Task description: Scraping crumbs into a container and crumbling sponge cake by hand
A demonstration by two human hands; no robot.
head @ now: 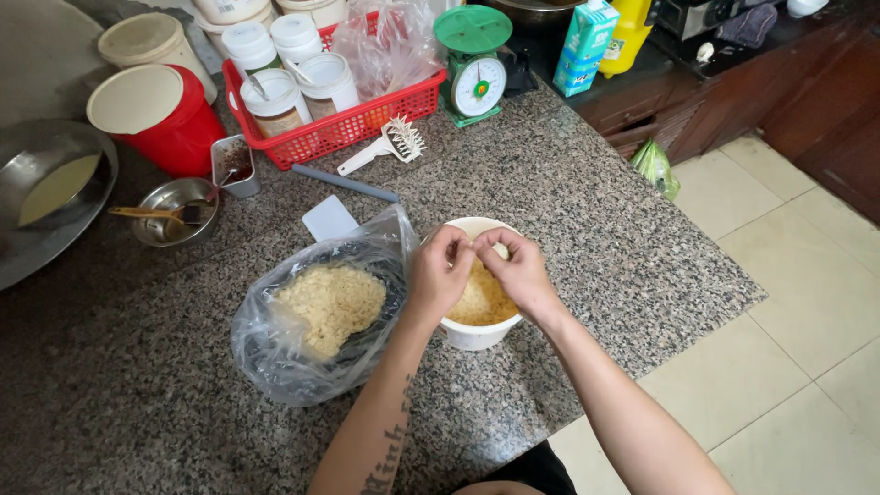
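My left hand and my right hand meet over a white bowl holding yellowish crumbly filling. Their fingertips pinch together a small pale lump just above the bowl's far rim. Left of the bowl lies a clear plastic bag on a dark dish, with a heap of pale crumbled stuff inside. Both forearms reach in from the bottom of the view.
On the granite counter: a red basket of jars, a green kitchen scale, a white spiked roller, a white scraper, a small steel bowl with a brush, a red tub, a large steel basin. Tiled floor lies right.
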